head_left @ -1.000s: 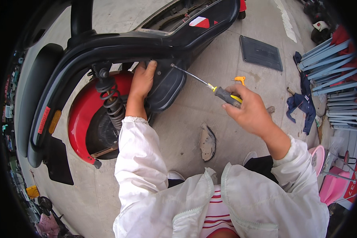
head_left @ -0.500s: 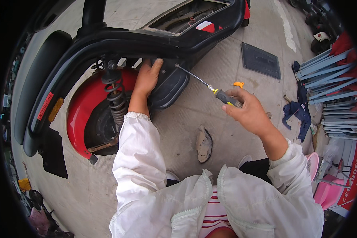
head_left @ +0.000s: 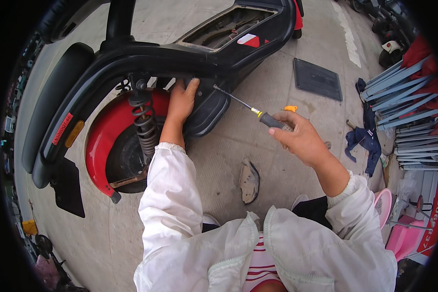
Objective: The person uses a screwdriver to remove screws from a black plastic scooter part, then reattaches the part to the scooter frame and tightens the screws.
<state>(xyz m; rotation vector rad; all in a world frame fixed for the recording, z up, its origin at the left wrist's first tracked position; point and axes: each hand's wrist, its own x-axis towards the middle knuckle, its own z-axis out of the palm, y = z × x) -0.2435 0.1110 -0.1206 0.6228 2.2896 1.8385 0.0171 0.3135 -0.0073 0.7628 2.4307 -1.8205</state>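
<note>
A black and red scooter stands in front of me, its red rear fender and coil spring showing on the left. My left hand grips the edge of a black plastic panel low on the scooter's body; the thumb lies on its outer face and the other fingers are mostly hidden. In my right hand is a screwdriver with a dark grey and yellow handle, the fingers closed round it. Its shaft slants up to the left, and the tip meets the panel near its upper edge.
On the concrete lie a flat black panel, an orange piece and a dirty, curved part near my feet. Dark blue cloth, folded grey metal legs and a pink plastic stool stand along the right.
The screwdriver's handle has turned in my right hand, showing less yellow, while its tip stays on the panel. My left hand keeps its place; the whole view has shifted slightly.
</note>
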